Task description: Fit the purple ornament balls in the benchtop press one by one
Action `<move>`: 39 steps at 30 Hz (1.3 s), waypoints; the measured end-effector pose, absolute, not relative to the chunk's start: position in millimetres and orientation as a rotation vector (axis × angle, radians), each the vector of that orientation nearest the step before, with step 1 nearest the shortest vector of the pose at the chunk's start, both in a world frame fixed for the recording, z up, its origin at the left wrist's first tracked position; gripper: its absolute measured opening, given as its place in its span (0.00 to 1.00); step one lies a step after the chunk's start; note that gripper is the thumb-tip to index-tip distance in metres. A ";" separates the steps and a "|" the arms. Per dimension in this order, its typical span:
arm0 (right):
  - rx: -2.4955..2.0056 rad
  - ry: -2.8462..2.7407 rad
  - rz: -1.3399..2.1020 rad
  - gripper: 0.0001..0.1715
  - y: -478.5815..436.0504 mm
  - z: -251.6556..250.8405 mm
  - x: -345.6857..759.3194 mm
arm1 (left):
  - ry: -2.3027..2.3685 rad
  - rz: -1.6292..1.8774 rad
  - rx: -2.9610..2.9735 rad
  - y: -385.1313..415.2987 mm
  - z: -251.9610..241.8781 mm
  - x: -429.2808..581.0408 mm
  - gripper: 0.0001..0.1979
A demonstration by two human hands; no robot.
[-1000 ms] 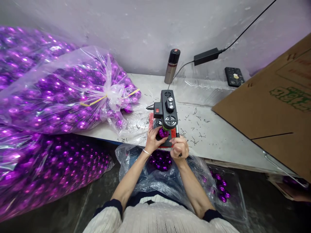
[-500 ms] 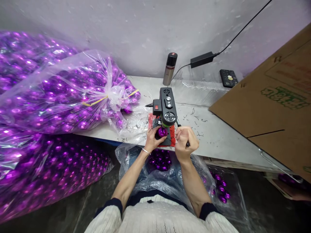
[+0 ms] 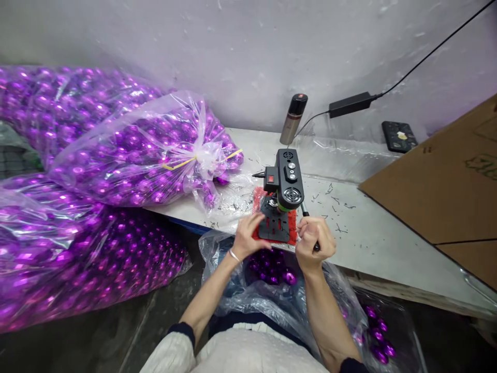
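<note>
A black bench press machine (image 3: 290, 178) with round vents and a red switch stands on a red mat (image 3: 292, 228). My right hand (image 3: 315, 242) is wrapped around the black-gripped lever (image 3: 305, 210) on its right side. At the left edge of the black base plate (image 3: 274, 228) is my left hand (image 3: 250, 237), fingers and thumb apart, holding nothing. No ball sits on the plate. Below the table edge, purple shiny balls (image 3: 267, 267) lie in clear plastic sheeting (image 3: 248, 295) over my lap; one ball (image 3: 289, 276) is nearest the plate.
Large clear bags of purple balls (image 3: 128, 150) fill the left side. Behind the machine stand a spray can (image 3: 294, 119) and a black power adapter (image 3: 350, 105). A phone (image 3: 399, 137) and a cardboard box (image 3: 435, 191) are at right. Black scraps (image 3: 337, 204) litter the tabletop (image 3: 373, 233).
The purple ball under the press head has left the plate, and my left hand has opened away from it. My right hand stays on the lever. The view has shifted.
</note>
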State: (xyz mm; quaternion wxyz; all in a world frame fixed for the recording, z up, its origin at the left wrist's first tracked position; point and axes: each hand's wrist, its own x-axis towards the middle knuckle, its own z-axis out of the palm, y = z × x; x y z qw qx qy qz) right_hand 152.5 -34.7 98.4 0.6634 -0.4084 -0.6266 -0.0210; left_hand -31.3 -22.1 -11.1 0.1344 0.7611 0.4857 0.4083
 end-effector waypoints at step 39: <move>-0.946 -1.443 -0.055 0.19 -36.3 110.4 151.8 | 1.555 1.121 1.592 -0.1 -3.9 1.8 0.31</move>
